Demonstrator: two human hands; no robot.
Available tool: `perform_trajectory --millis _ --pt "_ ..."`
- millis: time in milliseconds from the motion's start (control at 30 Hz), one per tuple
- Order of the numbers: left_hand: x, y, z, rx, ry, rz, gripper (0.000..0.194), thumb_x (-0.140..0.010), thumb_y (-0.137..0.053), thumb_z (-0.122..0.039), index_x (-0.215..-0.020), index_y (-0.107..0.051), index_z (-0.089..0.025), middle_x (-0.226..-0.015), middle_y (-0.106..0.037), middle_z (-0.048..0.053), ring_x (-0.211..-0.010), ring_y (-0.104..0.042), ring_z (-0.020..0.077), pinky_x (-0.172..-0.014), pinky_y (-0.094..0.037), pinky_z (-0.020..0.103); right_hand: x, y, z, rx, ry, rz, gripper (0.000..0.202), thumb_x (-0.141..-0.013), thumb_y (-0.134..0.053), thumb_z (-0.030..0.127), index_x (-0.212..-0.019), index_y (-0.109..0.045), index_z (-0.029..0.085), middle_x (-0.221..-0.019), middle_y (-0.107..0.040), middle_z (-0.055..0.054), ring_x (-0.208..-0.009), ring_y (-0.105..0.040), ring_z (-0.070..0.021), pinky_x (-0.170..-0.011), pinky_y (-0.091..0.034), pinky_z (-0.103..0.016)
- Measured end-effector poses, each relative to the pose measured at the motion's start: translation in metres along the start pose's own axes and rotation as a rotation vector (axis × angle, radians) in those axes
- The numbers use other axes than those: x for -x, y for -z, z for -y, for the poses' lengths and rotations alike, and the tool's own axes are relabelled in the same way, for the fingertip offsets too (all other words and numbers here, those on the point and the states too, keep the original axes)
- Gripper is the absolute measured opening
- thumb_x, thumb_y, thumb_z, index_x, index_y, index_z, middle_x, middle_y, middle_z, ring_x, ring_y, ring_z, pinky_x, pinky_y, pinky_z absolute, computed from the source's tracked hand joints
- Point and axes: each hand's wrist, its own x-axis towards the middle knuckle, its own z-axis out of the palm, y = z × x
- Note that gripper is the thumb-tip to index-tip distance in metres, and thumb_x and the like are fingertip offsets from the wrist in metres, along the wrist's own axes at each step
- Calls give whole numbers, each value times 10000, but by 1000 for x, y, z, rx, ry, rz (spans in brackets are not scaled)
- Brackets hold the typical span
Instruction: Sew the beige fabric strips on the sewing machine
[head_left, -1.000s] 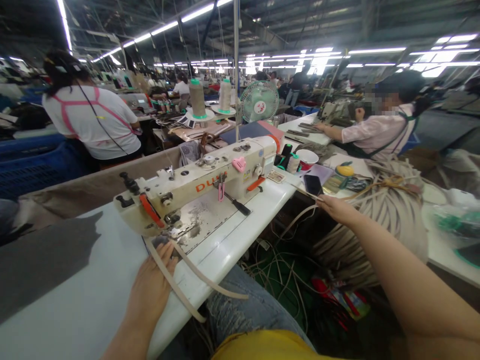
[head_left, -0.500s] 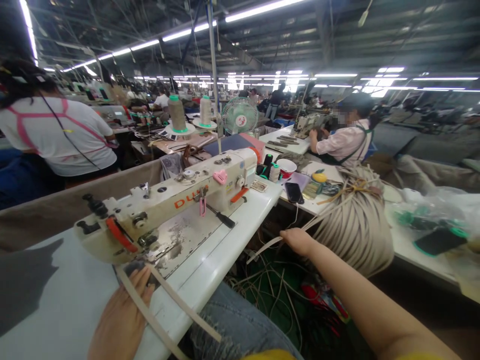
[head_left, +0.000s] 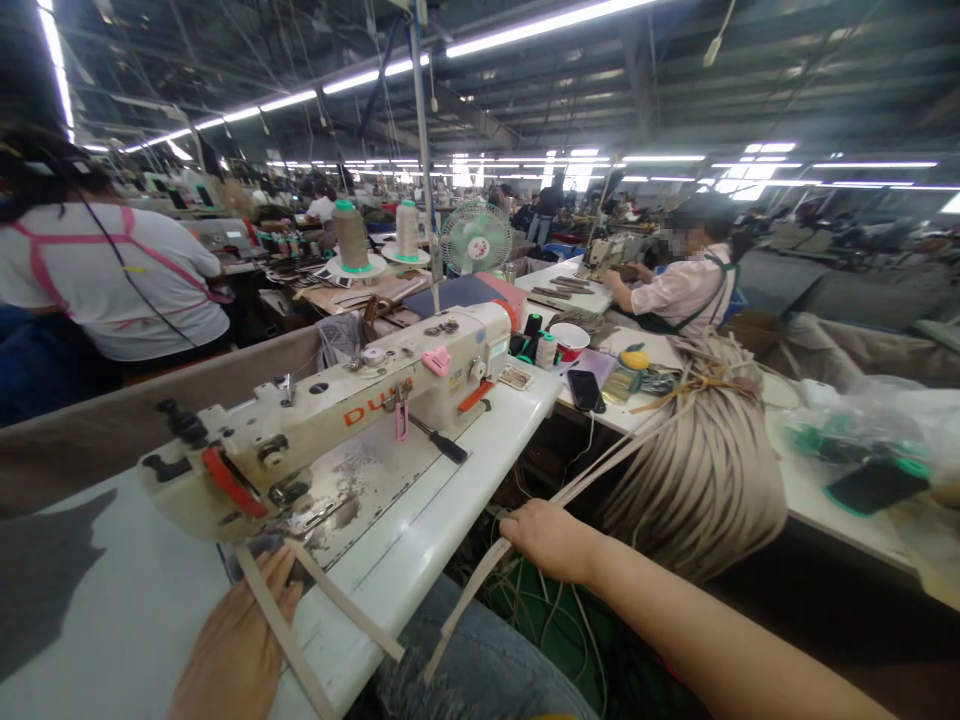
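While the left hand (head_left: 236, 650) lies flat on the white sewing table (head_left: 135, 620), its fingers are spread and extended toward the needle end of the cream sewing machine (head_left: 330, 420). It grips nothing; the palm faces down, and a beige strap (head_left: 289, 640) runs across the top of the fingers and off the near edge of the table. A second length of the same strap material (head_left: 345, 612) leads from under the machine's foot area diagonally to the table edge, just beside that hand.

Off the table's right side, the right hand (head_left: 551, 535) is closed around a thin beige strip (head_left: 480, 580). The fingers are curled over it, with the knuckles toward the camera. One end of the strip hangs below the fist toward the person's denim-covered knee (head_left: 480, 660), and the other end rises up and to the right to a large bundle of similar strips (head_left: 701, 470) draped over the edge of the neighbouring bench (head_left: 817, 490). The two hands are well apart, with the table corner between them.

On the bench behind lie a dark phone (head_left: 585, 388), a red-and-white cup (head_left: 570, 340) and thread spools (head_left: 540, 340). A small green fan (head_left: 475, 238) stands farther back. One co-worker in a pink top (head_left: 675, 290) sits at another machine, and another in white (head_left: 105, 280) is at the left with their back turned.
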Motion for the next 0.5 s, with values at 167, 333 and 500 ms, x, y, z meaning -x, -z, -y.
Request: perform_trajectory --millis 167,333,500 --pt "1 2 -5 -22 50 4 538 -1031 -378 -482 -1507 -494 -258 -1539 -572 88 -1460 -493 326 -1224 -409 563 -5 33 38 -134 149 -47 183 -1037 -458 235 -973 -625 199 -892 -745 -59 -799 -677 -212 -734 -464 -309" --pt "-8 23 -41 -76 77 -16 509 -1069 -337 -475 -1381 -620 -189 -1425 -668 125 -1370 -593 315 -1183 -466 559 -5 53 72 -370 304 -72 349 -1103 -290 326 -976 -589 198 -876 -708 -63 -782 -654 -194 -712 -477 -286" --pt "-21 32 -59 -111 130 -11 441 -1075 -379 -363 -1376 -638 -173 -1440 -660 126 -1370 -598 293 -1169 -483 538 -13 55 110 -703 405 1 397 -1103 -308 415 -1024 -636 206 -941 -733 -82 -852 -681 -203 -770 -515 -279"
